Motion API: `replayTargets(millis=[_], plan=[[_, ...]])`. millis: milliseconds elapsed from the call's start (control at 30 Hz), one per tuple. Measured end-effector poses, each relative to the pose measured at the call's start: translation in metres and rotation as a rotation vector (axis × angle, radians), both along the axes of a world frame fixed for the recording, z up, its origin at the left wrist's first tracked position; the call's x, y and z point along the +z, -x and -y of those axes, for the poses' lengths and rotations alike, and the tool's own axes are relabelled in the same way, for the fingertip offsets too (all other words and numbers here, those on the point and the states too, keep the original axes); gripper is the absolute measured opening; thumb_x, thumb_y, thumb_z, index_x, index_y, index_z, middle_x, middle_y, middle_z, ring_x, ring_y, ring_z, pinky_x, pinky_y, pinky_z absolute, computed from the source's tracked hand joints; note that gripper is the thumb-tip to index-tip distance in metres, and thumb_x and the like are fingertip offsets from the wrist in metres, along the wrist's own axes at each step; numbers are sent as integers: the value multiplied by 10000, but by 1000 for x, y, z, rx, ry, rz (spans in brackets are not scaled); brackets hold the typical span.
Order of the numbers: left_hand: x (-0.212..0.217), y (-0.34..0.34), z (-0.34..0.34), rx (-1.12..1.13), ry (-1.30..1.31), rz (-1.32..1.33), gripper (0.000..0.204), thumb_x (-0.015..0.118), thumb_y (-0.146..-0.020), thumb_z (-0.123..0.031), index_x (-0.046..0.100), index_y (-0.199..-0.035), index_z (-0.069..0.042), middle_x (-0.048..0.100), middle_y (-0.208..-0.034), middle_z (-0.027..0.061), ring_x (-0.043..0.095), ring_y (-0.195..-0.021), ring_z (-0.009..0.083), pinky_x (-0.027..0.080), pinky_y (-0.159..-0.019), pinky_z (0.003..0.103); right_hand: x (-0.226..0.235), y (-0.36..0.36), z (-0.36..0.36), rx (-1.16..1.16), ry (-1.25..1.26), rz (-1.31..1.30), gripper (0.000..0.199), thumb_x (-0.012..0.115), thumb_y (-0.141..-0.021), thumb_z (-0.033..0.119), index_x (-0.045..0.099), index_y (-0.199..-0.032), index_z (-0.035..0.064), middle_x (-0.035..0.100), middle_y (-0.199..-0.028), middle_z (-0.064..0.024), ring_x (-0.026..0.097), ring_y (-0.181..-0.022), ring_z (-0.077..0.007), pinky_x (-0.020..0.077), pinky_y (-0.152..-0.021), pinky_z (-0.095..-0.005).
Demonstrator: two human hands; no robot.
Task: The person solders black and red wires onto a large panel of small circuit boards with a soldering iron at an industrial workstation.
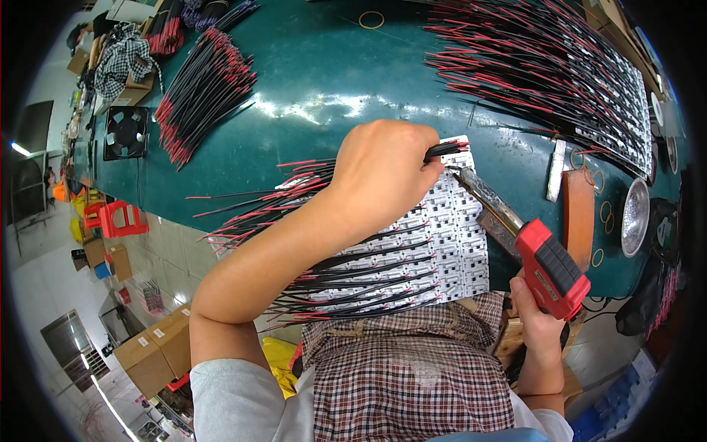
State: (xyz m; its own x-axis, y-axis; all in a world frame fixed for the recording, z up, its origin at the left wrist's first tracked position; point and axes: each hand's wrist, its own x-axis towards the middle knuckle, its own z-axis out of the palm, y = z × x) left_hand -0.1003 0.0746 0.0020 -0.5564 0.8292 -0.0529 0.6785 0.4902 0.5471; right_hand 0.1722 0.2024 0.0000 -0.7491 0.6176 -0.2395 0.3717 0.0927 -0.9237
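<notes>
In front of me lies a white panel of small circuit boards [460, 250] at the table's near edge, with rows of black and red wires [361, 276] running off its left side. My left hand [387, 173] is closed over the panel's far part, gripping a small bundle of black wires [445, 149] whose ends stick out past the fingers. My right hand [536, 317] is wrapped round a red and black soldering gun [549, 269]. The gun's metal tip reaches up-left to the panel, close beside my left fingers; whether it touches a wire is too small to tell.
At the far right, more wires cover another white board panel [633, 96]. A wire bundle [206, 92] lies far left near a black fan [125, 132]. Right of the panel are an orange-brown block [578, 217], a metal bowl [635, 217] and several rubber bands [606, 214].
</notes>
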Motion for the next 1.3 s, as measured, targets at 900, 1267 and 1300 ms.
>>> replayTargets(millis=[900,1267,1300], plan=[[19,-2,6,102,-108,-75,178,568,-1016,-205,617,-1037,-35,679,-736,135,679,-693,319,497,-649,412,-2,-9,-3,-84,21,-116,213,672,-895,-11,584,-1088,-28,577,-756,-52,471,-501,-66,388,-458,-212],[13,-34,14,126,-103,127,153,736,-864,-139,610,-889,-56,657,-674,130,651,-568,295,475,-542,388,3,-22,-1,-22,1,-78,234,668,-878,-33,604,-1103,-21,612,-802,-57,540,-597,-80,430,-533,-223],[4,-36,14,112,-100,62,164,742,-860,-146,609,-881,-52,660,-674,121,656,-577,293,484,-547,388,5,-21,1,-34,15,-48,245,677,-877,-31,613,-1113,-17,622,-821,-55,548,-609,-78,434,-539,-222]])
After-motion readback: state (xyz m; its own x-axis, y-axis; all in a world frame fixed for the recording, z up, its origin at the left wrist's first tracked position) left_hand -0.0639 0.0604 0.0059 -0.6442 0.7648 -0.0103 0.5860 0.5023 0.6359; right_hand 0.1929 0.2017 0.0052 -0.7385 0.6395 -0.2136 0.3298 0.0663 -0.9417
